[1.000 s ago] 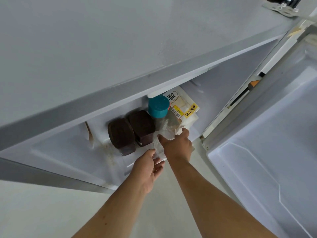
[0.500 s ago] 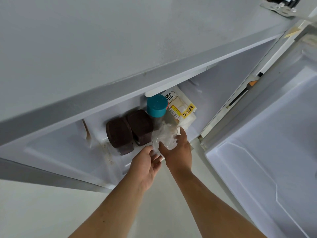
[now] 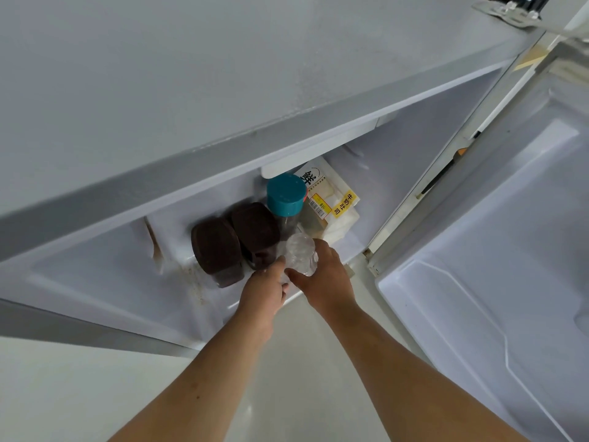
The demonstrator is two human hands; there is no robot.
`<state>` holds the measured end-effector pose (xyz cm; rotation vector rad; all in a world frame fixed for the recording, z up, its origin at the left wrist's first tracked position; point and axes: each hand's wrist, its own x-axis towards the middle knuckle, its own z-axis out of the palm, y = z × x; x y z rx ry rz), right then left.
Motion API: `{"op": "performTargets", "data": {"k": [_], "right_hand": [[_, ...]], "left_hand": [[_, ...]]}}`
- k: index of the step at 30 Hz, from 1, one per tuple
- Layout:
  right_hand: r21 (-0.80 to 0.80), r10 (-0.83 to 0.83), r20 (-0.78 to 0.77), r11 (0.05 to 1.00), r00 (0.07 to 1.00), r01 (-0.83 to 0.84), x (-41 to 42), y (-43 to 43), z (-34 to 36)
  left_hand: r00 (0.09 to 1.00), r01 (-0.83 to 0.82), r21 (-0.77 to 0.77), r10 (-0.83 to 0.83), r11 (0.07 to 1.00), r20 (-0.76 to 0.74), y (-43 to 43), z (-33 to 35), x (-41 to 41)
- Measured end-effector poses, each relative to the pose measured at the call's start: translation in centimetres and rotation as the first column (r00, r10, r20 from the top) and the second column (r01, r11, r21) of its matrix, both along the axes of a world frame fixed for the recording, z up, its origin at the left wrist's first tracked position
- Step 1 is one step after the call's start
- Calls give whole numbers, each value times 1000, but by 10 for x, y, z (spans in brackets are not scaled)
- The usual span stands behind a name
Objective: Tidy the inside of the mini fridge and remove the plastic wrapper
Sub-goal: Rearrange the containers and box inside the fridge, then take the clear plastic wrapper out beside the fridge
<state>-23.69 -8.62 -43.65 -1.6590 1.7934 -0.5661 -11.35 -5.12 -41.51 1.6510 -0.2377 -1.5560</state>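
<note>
Two hands meet at the front lip of the mini fridge [image 3: 95, 282], both on a crumpled clear plastic wrapper [image 3: 301, 255]. The right hand [image 3: 325, 279] curls its fingers and thumb around the wad from the right; the left hand [image 3: 266, 290] has its fingertips pressed to the wrapper's lower left edge, fingers loosely bent. Just behind the wrapper stands a bottle with a teal cap [image 3: 286, 195], and left of it two dark brown lidded containers [image 3: 236, 240] sit side by side. A bread package with a yellow label [image 3: 331, 202] leans at the back right. The fridge door [image 3: 478, 266] hangs open on the right.
</note>
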Motion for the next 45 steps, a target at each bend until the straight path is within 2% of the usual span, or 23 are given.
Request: {"op": "performTargets", "data": {"k": [6, 9, 16, 21, 29, 36, 45], "right_hand": [[211, 60, 157, 973, 986, -93, -12, -10, 10], [245, 64, 210, 963, 976, -116, -16, -13, 15], [223, 50, 194, 970, 980, -93, -12, 9, 23], [207, 14, 168, 977, 986, -49, -21, 41, 42], [112, -87, 175, 991, 981, 68, -66, 103, 99], [25, -137, 169, 991, 976, 135, -115, 180, 148], [23, -98, 191, 995, 977, 96, -110, 282, 163]], "left_hand": [[998, 55, -8, -55, 998, 31, -8, 3, 0], [995, 83, -27, -81, 996, 53, -8, 3, 1], [988, 117, -58, -110, 991, 105, 0, 9, 4], [988, 143, -95, -136, 985, 77, 25, 20, -5], [961, 268, -197, -246, 943, 130, 70, 76, -50], [926, 373, -246, -346, 894, 147, 140, 135, -99], [937, 343, -208, -318, 916, 147, 246, 155, -95]]}}
